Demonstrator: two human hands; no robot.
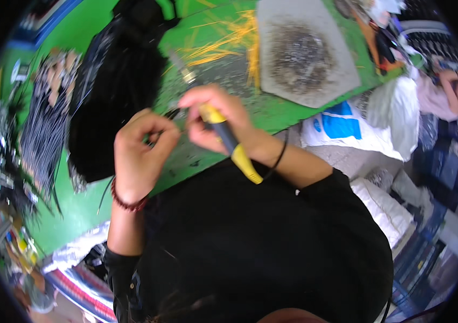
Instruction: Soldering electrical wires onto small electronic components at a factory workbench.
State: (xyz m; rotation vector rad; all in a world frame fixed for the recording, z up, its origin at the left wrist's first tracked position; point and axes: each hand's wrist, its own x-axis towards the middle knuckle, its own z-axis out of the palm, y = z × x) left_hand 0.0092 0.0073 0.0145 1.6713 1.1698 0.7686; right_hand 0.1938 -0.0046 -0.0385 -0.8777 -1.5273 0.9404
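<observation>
My right hand (218,116) is wrapped round a yellow and dark grey soldering iron (232,146), whose metal tip points up and away over the green table (86,223). Close beside it on the left, my left hand (145,148) is closed in a pinch. A thin black wire (173,113) sticks out between its fingertips toward the right hand; its very end is blurred. The two hands are near each other above the table's front edge. Left of them lies a large black bundle (113,99), too dark to make out in detail.
Grey wires (46,129) lie in a bunch at the left. Yellow strands (221,48) are scattered at the far side, beside a scorched grey board (272,75). A white sack (315,132) stands at the right. Another person (441,97) is at the far right.
</observation>
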